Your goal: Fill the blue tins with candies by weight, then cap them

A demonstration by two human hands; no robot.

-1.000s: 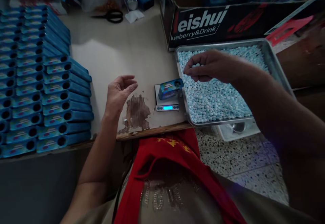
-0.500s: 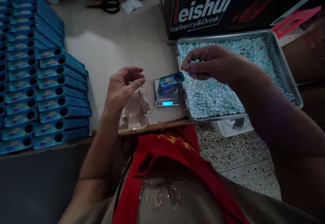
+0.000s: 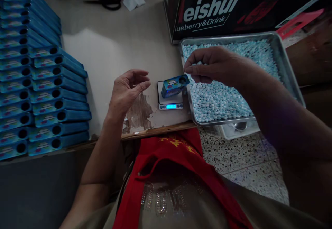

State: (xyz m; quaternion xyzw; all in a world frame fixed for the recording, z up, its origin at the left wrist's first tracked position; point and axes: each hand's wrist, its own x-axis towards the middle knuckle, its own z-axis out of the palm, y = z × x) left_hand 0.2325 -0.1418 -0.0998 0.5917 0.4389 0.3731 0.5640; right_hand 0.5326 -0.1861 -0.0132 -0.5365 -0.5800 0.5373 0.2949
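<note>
My left hand (image 3: 130, 88) hovers above the table, left of the scale, with thumb and fingers apart and nothing between them. A small scale (image 3: 170, 101) with a lit blue display bears one blue box (image 3: 172, 86), its round dark hole at the right end. My right hand (image 3: 207, 64) is over the left part of a metal tray (image 3: 223, 121), fingers curled round some pale blue candies, fingertips close to the box's hole. More pale blue candies (image 3: 220, 101) fill the tray.
Stacked blue boxes (image 3: 59, 102) stand at the left. Black scissors (image 3: 110, 1) and white paper (image 3: 133, 2) lie at the back. A black carton (image 3: 207, 12) stands behind the tray, and a white container (image 3: 240, 130) sits below the tray's front edge.
The view has shifted slightly, so the box stacks appear farther left. Both hands hold nearly the same poses, and the box remains on the scale.
</note>
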